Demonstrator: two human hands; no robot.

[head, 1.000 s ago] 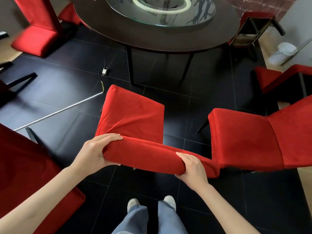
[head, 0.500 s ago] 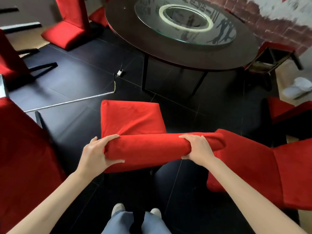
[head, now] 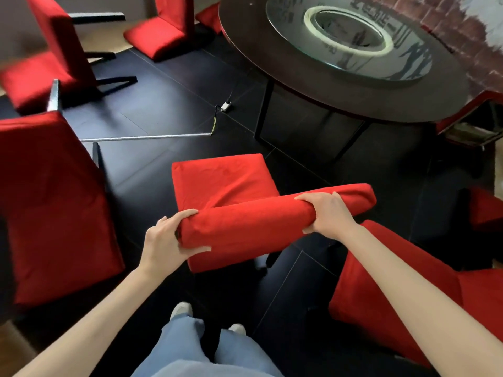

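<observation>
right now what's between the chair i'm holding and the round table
Just bare dark floor between the red chair and the round table, in the head view; the left hand and right hand grip the chair's back.

Floor point(head: 168, 104): dark glossy tiles, thin pale joints.

Standing on it: a round dark table point(head: 313, 84) on thin black legs at upper right; a red chair at left point(head: 54, 200); two more red chairs at the far left point(head: 54, 58) and far centre point(head: 163, 34); another red chair at lower right point(head: 381, 295). A metal rod point(head: 147, 137) lies flat near the table, with a cable and small white plug point(head: 226, 105) just beyond its end. The middle red chair point(head: 220, 183) is near the table; its leg contact cannot be judged. A pale shoe point(head: 181, 308) is planted at the bottom.
</observation>
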